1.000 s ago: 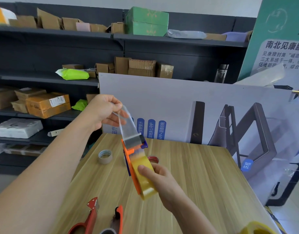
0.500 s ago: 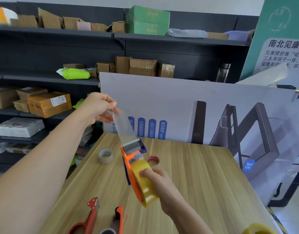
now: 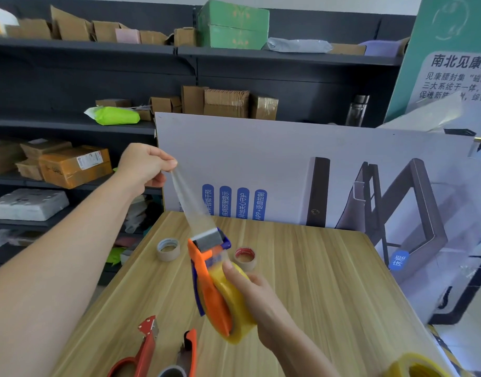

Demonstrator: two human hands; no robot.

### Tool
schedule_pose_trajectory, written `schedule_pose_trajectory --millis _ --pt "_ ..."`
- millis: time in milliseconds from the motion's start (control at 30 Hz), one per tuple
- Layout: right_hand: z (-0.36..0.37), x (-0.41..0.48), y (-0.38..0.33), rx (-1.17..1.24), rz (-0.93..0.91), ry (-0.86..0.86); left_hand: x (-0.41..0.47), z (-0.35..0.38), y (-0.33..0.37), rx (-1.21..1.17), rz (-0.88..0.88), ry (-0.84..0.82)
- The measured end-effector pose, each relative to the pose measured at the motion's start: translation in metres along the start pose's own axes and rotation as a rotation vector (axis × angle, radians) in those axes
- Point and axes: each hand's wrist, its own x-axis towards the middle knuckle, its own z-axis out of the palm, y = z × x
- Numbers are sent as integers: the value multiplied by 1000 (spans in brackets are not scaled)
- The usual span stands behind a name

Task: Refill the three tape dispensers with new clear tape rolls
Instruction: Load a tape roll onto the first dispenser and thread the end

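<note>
Three tape dispensers are in view. The orange tape dispenser (image 3: 205, 278) is held in the air above the wooden table (image 3: 329, 295), tilted, with its cutter end pointing up and away from the person. A yellowish clear tape roll (image 3: 235, 308) sits in it. The right hand (image 3: 254, 293) grips this roll from the side, with fingers curled round it and the thumb lying on its top edge.

A strip of clear tape (image 3: 191, 210) runs from the cutter end up and to the left, stretched straight. The left hand (image 3: 145, 165) is raised above the table's far left corner and pinches the free end of the strip between thumb and fingertips; the other fingers are curled in.

The other two dispensers lie on the table at the near edge, side by side and partly cut off by the frame: a red dispenser (image 3: 145, 345) and a second orange dispenser (image 3: 189, 349).

Two cardboard cores lie flat on the far part of the table: a grey-edged core (image 3: 168, 249) left of the held dispenser and a red-edged core (image 3: 245, 257) right of it.

A second tape roll (image 3: 421, 365) shows at the lower right corner.
</note>
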Motion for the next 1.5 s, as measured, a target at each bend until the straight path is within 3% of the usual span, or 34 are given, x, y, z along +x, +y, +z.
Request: schedule_pose_trajectory --millis 233,567,933,1233,1500 --pt "-10 -2 2 29 15 44 9 -7 -16 -29 -57 16" --pt "-27 -7 -4 192 21 53 -3 9 -72 -38 -384 -82" --pt "-51 -6 -20 572 47 29 -78 60 -138 -335 -646 -381" --pt "-65 -10 -13 568 44 69 -154 99 -162 -667 -819 -546" --pt "-70 -27 -4 522 25 133 -207 120 -154 -777 -774 -560"
